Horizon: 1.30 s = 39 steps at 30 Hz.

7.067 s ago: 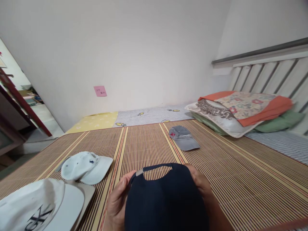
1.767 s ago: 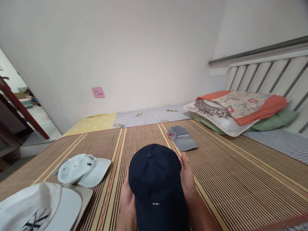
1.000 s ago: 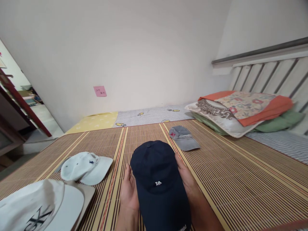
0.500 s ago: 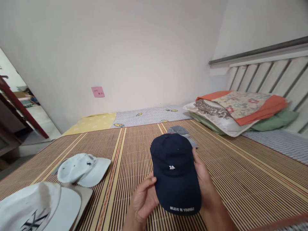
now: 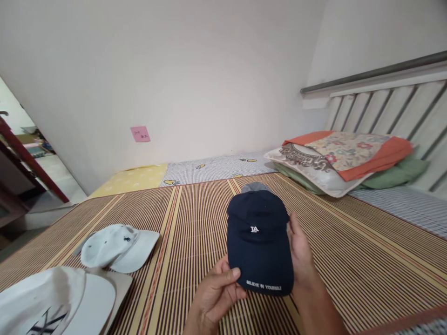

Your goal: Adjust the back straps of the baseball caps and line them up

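Note:
A navy blue cap (image 5: pixel 259 244) with a small white logo and white lettering along its brim is held up above the striped mat, brim towards me. My left hand (image 5: pixel 218 291) pinches the left edge of the brim, thumb on top. Against the cap's right side rests my right hand (image 5: pixel 302 251), its fingers partly hidden behind the cap. Behind the navy cap, a grey cap (image 5: pixel 256 186) lies on the mat, mostly covered from view. To the left are a pale cap (image 5: pixel 111 246) with a small dark emblem and a larger white cap (image 5: pixel 45 298) with black letters.
The striped bamboo mat (image 5: pixel 195 218) covers the bed. Pillows (image 5: pixel 314 170) with an orange-edged floral cloth (image 5: pixel 352 149) are stacked at the right, by a white slatted headboard (image 5: pixel 387 107). A pink note (image 5: pixel 140 134) is on the wall. Another brim shows beneath the white cap.
The navy cap has shifted slightly right and tilted, covering more of the grey cap. My left hand has moved right to lower on the brim; my right hand has shifted slightly right.

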Motion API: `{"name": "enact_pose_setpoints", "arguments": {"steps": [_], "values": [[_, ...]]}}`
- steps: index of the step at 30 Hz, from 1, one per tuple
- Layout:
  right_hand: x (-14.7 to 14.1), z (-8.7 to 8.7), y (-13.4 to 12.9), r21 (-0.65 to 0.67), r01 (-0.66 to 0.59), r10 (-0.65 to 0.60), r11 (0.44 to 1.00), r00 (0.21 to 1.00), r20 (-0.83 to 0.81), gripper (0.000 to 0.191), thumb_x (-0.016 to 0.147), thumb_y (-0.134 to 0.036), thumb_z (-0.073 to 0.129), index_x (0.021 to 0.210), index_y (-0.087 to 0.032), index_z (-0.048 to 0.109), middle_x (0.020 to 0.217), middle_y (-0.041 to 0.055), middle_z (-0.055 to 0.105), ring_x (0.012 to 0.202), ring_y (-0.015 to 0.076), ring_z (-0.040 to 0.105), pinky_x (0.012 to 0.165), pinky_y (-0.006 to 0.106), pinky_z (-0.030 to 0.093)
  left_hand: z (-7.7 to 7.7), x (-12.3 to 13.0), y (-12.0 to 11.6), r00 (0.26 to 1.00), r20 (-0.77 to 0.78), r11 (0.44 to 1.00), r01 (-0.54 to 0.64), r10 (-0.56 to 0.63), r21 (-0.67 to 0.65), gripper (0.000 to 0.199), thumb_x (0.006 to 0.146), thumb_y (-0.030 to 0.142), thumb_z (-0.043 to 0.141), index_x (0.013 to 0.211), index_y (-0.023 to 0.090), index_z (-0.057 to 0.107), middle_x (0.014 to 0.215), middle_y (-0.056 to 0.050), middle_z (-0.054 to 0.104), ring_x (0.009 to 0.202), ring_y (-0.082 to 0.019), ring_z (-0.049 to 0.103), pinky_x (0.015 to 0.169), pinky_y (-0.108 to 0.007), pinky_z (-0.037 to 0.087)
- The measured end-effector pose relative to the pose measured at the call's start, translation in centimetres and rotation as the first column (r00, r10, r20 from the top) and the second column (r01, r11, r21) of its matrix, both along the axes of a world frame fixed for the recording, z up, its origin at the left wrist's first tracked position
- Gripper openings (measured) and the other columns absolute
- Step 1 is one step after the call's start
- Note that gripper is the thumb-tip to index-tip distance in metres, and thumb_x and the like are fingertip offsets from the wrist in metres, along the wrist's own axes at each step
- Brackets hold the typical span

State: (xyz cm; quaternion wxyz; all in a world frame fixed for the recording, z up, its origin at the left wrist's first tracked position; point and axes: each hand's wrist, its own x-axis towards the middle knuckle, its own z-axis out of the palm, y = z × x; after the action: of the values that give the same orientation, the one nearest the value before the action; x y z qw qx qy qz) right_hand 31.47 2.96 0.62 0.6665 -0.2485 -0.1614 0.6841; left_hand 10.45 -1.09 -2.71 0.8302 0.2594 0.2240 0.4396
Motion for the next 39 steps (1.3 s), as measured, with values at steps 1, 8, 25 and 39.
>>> {"name": "enact_pose_setpoints", "arguments": {"steps": [1,8,25,39], "values": [[-0.1,-0.1,0.3,0.022,0.032,-0.033,0.999,0.999,0.013,0.057,0.091,-0.071,0.058,0.128,-0.030,0.072,0.115,0.0089,0.081,0.121,0.0343,0.069,0.102,0.057,0.053,0.1,-0.4,0.1,1.000,-0.007,1.000,-0.019,0.019,0.010,0.044,0.071,0.015,0.092,0.110,0.013,0.071,0.084,-0.004,0.075,0.061,-0.012,0.069,0.053,-0.020,0.060],[-0.8,-1.2,1.8,0.107,-0.151,0.135,0.983,0.981,0.137,0.052,0.095,-0.061,0.062,0.125,-0.020,0.074,0.117,0.0130,0.079,0.106,0.0259,0.073,0.091,0.040,0.057,1.1,-4.0,0.9,0.971,-0.047,0.971,-0.232,0.235,0.049,0.042,0.070,0.014,0.092,0.105,0.016,0.070,0.097,-0.005,0.078,0.069,-0.014,0.072,0.053,-0.019,0.060],[1.6,-1.5,2.5,-0.022,0.164,-0.165,0.986,0.984,-0.066,0.012,0.088,-0.026,0.074,0.094,-0.015,0.075,0.072,0.0019,0.068,0.062,0.0117,0.058,0.056,0.021,0.051,0.0,-7.6,2.5,0.859,-0.309,0.913,-0.382,0.408,0.142,0.043,0.070,0.016,0.093,0.105,0.020,0.069,0.108,-0.004,0.076,0.080,-0.016,0.071,0.060,-0.025,0.063],[2.1,-0.2,2.1,-0.008,0.190,-0.190,0.982,0.982,-0.013,0.011,0.083,-0.023,0.078,0.091,-0.015,0.075,0.070,0.0005,0.066,0.060,0.0108,0.056,0.052,0.021,0.050,-0.4,-7.0,2.7,0.827,-0.197,0.830,-0.550,0.526,-0.092,0.035,0.073,-0.007,0.077,0.091,0.018,0.060,0.084,0.000,0.077,0.061,-0.012,0.072,0.055,-0.019,0.061]]}}
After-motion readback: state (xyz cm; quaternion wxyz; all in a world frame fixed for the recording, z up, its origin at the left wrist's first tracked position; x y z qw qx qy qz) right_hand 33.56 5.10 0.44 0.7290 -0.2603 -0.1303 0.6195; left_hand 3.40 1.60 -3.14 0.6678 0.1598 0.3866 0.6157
